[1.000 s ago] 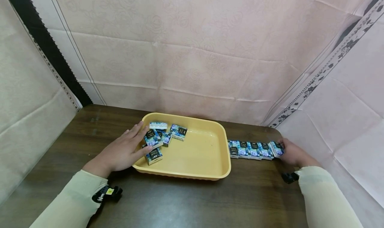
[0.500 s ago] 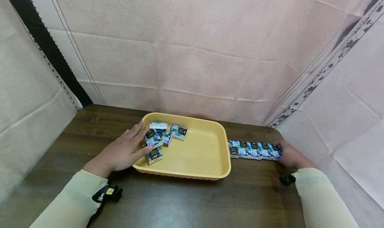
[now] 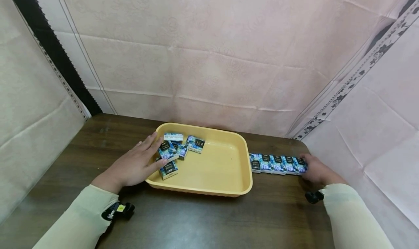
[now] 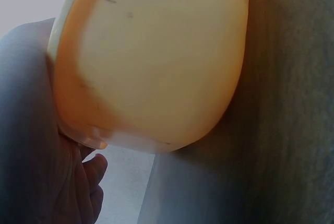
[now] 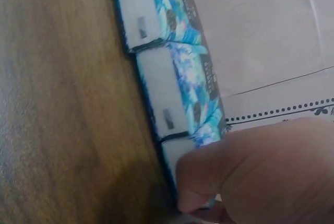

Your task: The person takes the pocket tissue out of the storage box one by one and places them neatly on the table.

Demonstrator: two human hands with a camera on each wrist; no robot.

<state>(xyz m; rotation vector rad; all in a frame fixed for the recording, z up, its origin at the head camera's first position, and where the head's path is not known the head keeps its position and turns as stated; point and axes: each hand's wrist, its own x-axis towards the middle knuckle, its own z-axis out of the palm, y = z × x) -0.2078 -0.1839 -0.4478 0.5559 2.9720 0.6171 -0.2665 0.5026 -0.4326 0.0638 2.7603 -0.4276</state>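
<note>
Pinching the end box [image 3: 300, 165] between thumb and fingers, the right hand [image 3: 317, 170] sits at the right end of a row of 5 visible blue boxes [image 3: 277, 164] on the table [image 3: 203, 220]. The row's long axis runs leftward from that hand to the yellow tray [image 3: 216, 172]. The left hand [image 3: 134, 167], fingers spread, lies across the tray's left rim by loose boxes [image 3: 168, 152], well apart from the row.

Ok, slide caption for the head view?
Left hand across the rim of a yellow tray of small boxes, right hand gripping the end box of a row.
</note>
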